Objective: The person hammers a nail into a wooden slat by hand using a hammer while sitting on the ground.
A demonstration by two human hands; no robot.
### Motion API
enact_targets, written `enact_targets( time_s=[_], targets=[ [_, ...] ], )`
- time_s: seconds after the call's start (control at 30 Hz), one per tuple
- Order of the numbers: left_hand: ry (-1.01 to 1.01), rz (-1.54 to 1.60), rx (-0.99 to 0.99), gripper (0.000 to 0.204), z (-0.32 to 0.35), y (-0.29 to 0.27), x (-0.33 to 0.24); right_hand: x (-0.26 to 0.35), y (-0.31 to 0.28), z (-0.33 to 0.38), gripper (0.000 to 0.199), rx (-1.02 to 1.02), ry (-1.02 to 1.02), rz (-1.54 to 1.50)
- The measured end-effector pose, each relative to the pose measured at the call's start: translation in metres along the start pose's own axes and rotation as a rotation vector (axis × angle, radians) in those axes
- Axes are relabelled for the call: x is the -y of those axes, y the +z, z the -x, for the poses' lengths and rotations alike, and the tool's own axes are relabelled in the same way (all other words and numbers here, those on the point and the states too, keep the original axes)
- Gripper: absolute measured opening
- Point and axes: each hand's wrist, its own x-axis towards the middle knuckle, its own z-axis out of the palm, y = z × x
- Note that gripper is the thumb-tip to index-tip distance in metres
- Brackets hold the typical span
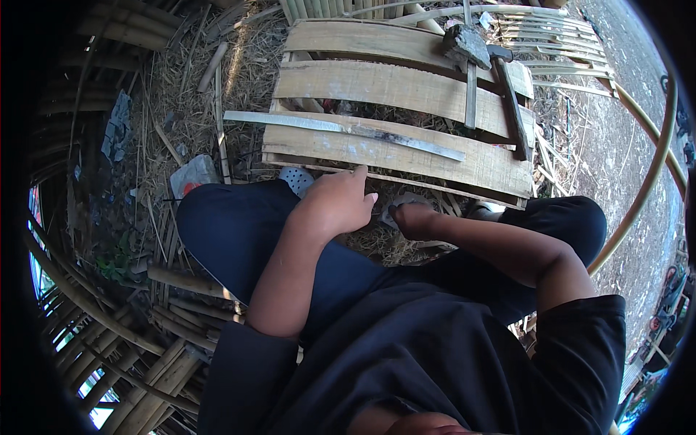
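Left hand (335, 203) rests fingers loosely curled on the plank pallet's (406, 156) near edge, holding nothing. Right hand (415, 220) closes around a small grey object (401, 205) just below it; kind unclear. A long flat strip (348, 132) lies across the planks. Next: firm grip, steady lift.

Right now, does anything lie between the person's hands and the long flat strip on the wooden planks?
Nothing visible does. The strip lies bare across the planks, apart from the hands. The left hand touches the near plank's edge just below it; the right hand is lower, by a small grey object that cannot be identified.
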Motion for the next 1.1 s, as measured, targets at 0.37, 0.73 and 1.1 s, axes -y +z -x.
enact_targets(
  time_s=[0.37, 0.73, 1.1],
  targets=[
    [0.084, -0.003, 0.004, 0.054, 0.003, 0.000, 0.009, 0.034, -0.045, 0.037, 0.015, -0.344, -0.214, 0.352],
    [0.259, 0.301, -0.194, 0.026, -0.001, -0.012, -0.019, 0.054, -0.174, 0.128, 0.015, -0.485, -0.009, -0.129],
    [0.427, 0.249, -0.374, 0.010, -0.019, 0.000, -0.041, 0.045, -0.165, 0.136, 0.017, -0.507, -0.038, -0.142]
  ],
)
